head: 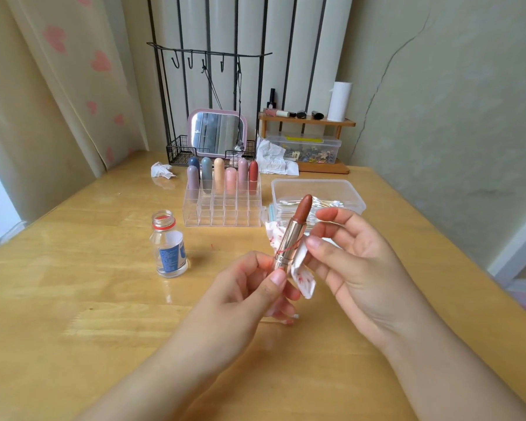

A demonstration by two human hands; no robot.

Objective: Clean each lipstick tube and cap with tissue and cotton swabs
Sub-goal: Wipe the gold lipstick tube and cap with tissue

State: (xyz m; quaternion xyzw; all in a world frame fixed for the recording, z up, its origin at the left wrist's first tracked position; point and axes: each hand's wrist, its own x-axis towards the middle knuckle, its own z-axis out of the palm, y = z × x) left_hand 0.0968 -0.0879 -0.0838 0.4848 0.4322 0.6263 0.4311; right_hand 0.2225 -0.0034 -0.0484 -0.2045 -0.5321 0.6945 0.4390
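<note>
The left hand [240, 296] comes up from the lower middle, palm turned inward, its grip closed on the base of an uncapped lipstick [292, 235]: thumb in front, fingers curled behind the metal barrel. From that grip the lipstick slants up and to the right, its brown-red bullet fully extended above the rose-gold tube. The right hand [356, 265] is raised just right of the grip, palm facing left, fingers loosely spread; its thumb and a fingertip pinch a red-stained tissue [301, 268] against the barrel just above the left thumb. Beyond the grip on the tabletop [73, 299] sit a clear box of cotton swabs [319, 199] and an acrylic rack [222, 208] of capped lipsticks [219, 174]. Left of the grip stands an open bottle [168, 244].
</note>
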